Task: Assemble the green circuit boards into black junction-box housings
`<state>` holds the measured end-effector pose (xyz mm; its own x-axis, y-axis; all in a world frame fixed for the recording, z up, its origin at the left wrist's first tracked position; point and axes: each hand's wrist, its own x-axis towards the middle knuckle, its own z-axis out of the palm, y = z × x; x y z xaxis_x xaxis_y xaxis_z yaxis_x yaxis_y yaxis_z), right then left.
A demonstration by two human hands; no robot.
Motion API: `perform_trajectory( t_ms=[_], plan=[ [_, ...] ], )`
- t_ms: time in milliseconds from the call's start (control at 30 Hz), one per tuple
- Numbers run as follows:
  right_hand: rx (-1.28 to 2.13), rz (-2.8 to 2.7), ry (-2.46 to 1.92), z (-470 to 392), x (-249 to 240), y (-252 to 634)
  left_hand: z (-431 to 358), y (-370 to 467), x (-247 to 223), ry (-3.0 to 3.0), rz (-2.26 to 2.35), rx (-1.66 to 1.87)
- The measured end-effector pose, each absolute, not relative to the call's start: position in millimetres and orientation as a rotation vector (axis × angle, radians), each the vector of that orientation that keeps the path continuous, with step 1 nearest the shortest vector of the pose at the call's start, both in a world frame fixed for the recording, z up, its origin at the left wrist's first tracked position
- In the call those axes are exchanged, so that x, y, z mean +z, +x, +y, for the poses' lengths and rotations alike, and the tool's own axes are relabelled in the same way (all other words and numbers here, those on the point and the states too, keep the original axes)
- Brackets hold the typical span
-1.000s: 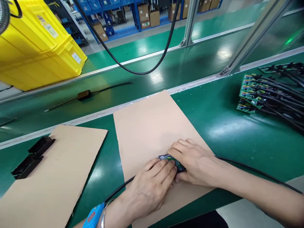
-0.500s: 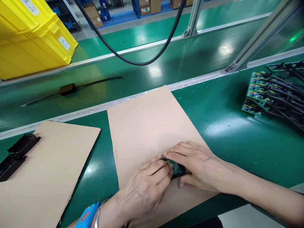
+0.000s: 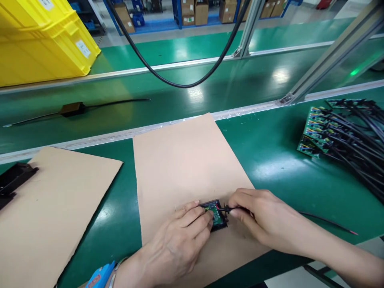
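A green circuit board [image 3: 216, 214] sits in a small black plastic case [image 3: 221, 227] on the cardboard sheet [image 3: 180, 160]. My left hand [image 3: 187, 230] is closed on the case's left part, its fingertips pressing on the board and hiding that end. At the right end, my right hand [image 3: 255, 212] pinches a black cable [image 3: 225, 209] where it leaves the case. Thin red and dark wires run from the cable to the board. Beyond my right wrist the cable's free end [image 3: 330, 222] lies over the table, with a reddish tip.
A bundle of circuit boards with black cables [image 3: 318, 132] lies at the right. Black cases [image 3: 16, 178] rest on another cardboard sheet [image 3: 75, 192] at the left. Past the metal rail [image 3: 249, 111] lies a black box with cables [image 3: 73, 109]. Yellow crates [image 3: 51, 44] stand back left; a black cable [image 3: 186, 85] hangs ahead.
My right hand has moved from over the case to the cable at its right end. More of the board and the wires now shows. My left hand stays on the case.
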<state>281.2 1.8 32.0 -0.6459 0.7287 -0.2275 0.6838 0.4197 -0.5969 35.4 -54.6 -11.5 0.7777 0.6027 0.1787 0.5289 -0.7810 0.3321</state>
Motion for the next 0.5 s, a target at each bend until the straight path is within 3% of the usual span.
perform_trajectory(
  t_ms=[200, 500],
  plan=[
    [1.183, -2.687, -1.269, 8, 37, 270, -58, 35, -12, 2.686, 0.899, 0.465],
    [0.653, -2.853, -0.64, 10, 11, 275, -60, 37, -14, 2.711, 0.92, 0.368]
  ],
)
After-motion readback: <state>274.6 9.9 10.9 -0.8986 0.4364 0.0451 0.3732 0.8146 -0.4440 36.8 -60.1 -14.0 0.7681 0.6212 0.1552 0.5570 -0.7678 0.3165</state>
